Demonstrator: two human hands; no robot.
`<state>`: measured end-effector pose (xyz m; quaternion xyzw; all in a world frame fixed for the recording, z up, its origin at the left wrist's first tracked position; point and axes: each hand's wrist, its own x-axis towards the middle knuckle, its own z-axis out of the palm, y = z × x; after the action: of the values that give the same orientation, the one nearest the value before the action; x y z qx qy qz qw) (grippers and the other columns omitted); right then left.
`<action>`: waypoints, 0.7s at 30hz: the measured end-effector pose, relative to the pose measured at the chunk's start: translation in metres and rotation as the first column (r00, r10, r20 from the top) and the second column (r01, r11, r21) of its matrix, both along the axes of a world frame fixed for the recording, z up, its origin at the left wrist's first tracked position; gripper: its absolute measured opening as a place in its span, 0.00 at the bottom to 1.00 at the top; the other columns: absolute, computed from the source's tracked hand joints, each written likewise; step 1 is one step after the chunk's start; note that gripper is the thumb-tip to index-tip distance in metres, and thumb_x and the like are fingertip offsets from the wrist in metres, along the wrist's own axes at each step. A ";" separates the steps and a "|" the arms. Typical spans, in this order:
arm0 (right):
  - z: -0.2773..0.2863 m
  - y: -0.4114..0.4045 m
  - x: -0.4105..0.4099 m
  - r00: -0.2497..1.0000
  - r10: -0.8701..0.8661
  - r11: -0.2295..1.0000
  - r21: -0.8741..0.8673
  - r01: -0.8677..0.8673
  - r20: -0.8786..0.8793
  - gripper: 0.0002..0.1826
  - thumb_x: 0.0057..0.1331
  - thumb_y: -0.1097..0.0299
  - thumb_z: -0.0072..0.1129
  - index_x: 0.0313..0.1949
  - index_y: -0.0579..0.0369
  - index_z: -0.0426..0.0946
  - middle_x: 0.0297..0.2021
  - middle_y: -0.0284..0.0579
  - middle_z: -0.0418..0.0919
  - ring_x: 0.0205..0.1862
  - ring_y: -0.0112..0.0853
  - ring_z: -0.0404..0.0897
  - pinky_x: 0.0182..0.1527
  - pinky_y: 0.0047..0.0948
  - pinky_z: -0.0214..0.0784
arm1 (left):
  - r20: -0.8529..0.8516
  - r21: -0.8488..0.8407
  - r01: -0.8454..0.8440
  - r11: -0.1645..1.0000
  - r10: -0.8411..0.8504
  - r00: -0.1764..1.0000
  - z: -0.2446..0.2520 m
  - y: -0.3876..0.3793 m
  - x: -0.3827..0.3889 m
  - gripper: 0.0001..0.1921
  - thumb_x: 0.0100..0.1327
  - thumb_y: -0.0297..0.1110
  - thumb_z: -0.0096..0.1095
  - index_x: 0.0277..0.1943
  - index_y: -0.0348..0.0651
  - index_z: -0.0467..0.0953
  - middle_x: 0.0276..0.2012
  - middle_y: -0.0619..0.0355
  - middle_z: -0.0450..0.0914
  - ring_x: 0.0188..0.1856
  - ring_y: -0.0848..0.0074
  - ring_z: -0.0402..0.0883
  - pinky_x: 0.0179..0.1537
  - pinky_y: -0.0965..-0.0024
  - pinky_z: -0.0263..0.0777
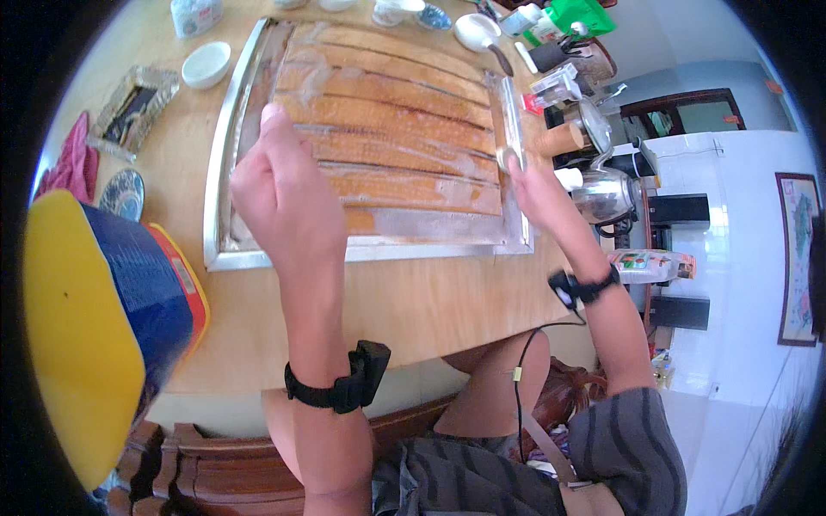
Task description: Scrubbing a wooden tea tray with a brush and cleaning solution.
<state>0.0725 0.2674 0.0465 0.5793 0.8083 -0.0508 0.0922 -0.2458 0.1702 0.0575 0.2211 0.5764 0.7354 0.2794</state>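
Note:
A rectangular panel with a silver metal frame (219,174) lies on the wooden table, holding orange-brown strips (400,122) with dark lines between them. A shiny, wrinkled, whitish clear layer covers parts of the strips. My left hand (284,187) is over the panel's left side, fingers curled and thumb on top. Whether it pinches anything is hidden. At the right rim is my right hand (535,190), blurred, its fingertips by a small pale thing (503,158) that I cannot make out. Both wrists wear black straps with small devices.
A yellow-and-blue container (142,277) stands close on the left. Beyond it are a patterned dish (122,195), a glass ashtray (132,113) and a white bowl (206,64). A white pan (477,32) sits at the back right, with a glass kettle (603,193) along the right.

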 end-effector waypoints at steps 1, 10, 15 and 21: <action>0.000 -0.029 0.001 0.996 0.089 0.996 0.001 -0.089 -0.004 0.26 0.78 0.58 0.34 0.34 0.68 0.74 0.27 0.71 0.76 0.35 0.62 0.79 0.39 0.57 0.70 | -0.010 -0.028 -0.017 0.999 0.017 1.000 0.000 -0.006 -0.004 0.29 0.76 0.42 0.45 0.17 0.42 0.53 0.14 0.68 0.52 0.19 0.85 0.50 0.21 0.68 0.42; -0.007 0.133 0.032 0.978 0.195 0.935 0.284 -0.210 0.080 0.21 0.76 0.60 0.40 0.36 0.67 0.74 0.27 0.68 0.75 0.34 0.61 0.78 0.33 0.54 0.68 | -0.088 -0.060 0.009 0.998 -0.014 0.996 0.003 0.010 0.016 0.30 0.75 0.44 0.45 0.16 0.39 0.54 0.13 0.66 0.54 0.18 0.83 0.52 0.21 0.67 0.44; 0.000 0.065 0.006 0.982 0.182 0.980 0.074 -0.185 0.050 0.12 0.71 0.71 0.45 0.43 0.68 0.75 0.25 0.69 0.73 0.31 0.60 0.78 0.33 0.53 0.68 | 0.017 -0.025 0.034 0.999 -0.034 0.999 0.003 0.001 0.004 0.24 0.73 0.41 0.47 0.19 0.46 0.56 0.17 0.68 0.55 0.21 0.85 0.53 0.24 0.74 0.44; 0.017 -0.068 0.013 0.969 0.176 0.982 -0.101 -0.160 0.171 0.26 0.63 0.80 0.47 0.63 0.62 0.68 0.26 0.67 0.74 0.30 0.60 0.78 0.35 0.53 0.69 | -0.039 -0.036 -0.014 0.999 0.013 0.999 -0.004 0.001 0.006 0.28 0.73 0.41 0.46 0.15 0.39 0.54 0.12 0.66 0.54 0.18 0.84 0.52 0.21 0.67 0.44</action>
<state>0.0856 0.1992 0.0638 0.5062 0.8400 -0.0254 0.1938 -0.2398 0.1717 0.0531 0.2262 0.5963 0.7224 0.2672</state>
